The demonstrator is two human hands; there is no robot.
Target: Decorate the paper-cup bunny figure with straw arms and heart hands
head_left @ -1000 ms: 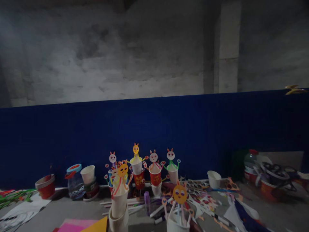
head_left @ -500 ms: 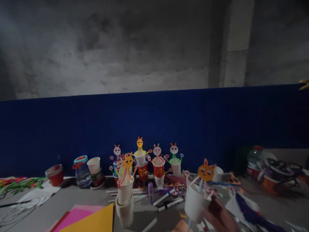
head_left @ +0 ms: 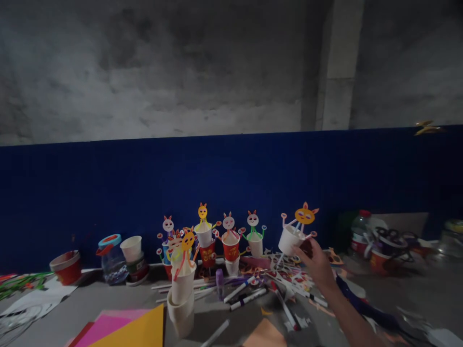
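My right hand (head_left: 316, 260) reaches forward over the table and grips a white paper cup puppet (head_left: 291, 238) with an orange animal face on sticks. It holds the puppet tilted, just right of a row of similar cup puppets (head_left: 228, 241) standing against the blue partition. Another orange-faced puppet (head_left: 183, 277) stands on stacked white cups nearer to me. My left hand is out of view.
Markers (head_left: 241, 294) and paper cut-outs (head_left: 289, 277) litter the grey table. Pink and orange sheets (head_left: 126, 330) lie at the front. A red cup (head_left: 67, 267), a jar (head_left: 111, 262) and stacked cups (head_left: 133, 255) stand at the left. A bottle (head_left: 360, 231) and scissors in a cup (head_left: 387, 243) stand at the right.
My right hand has carried the orange-faced cup puppet from the near table up and away, toward the row by the partition. The camera shifted slightly.
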